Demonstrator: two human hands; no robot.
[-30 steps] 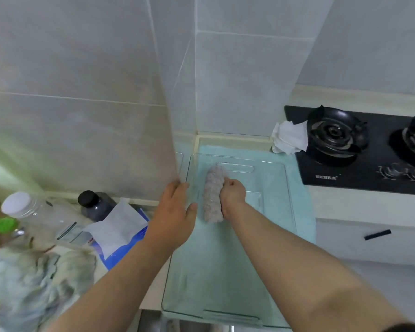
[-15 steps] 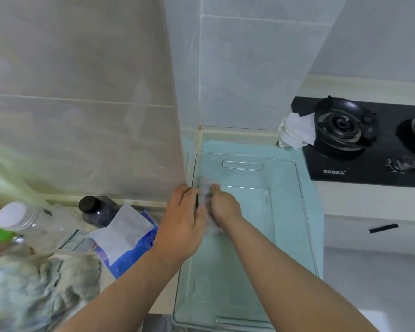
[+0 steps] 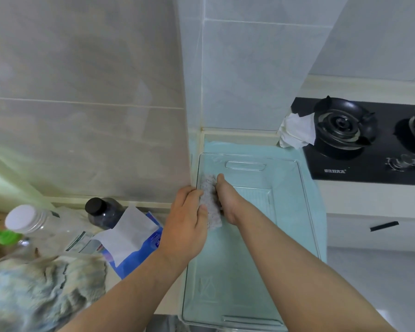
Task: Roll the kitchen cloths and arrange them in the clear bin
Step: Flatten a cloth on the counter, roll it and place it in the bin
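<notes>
Grey speckled cloth roll (image 3: pixel 210 202): it lies lengthwise inside the clear plastic bin (image 3: pixel 308 212), against the bin's left wall and toward the counter's (image 3: pixel 369 200) back edge. A second ago it lay nearer the bin's middle, under the right hand alone. Now the hands are together on it. The right hand (image 3: pixel 228 202) clasps its right side with the thumb along the top, and the left hand (image 3: pixel 187 226) presses flat against its left side at the rim. Judged, the first roll is being seated. Crumpled blue-green cloths (image 3: pixel 34 288) at the counter's near-left corner remain to be rolled. A pale teal mat (image 3: pixel 249 147) underlies the bin.
</notes>
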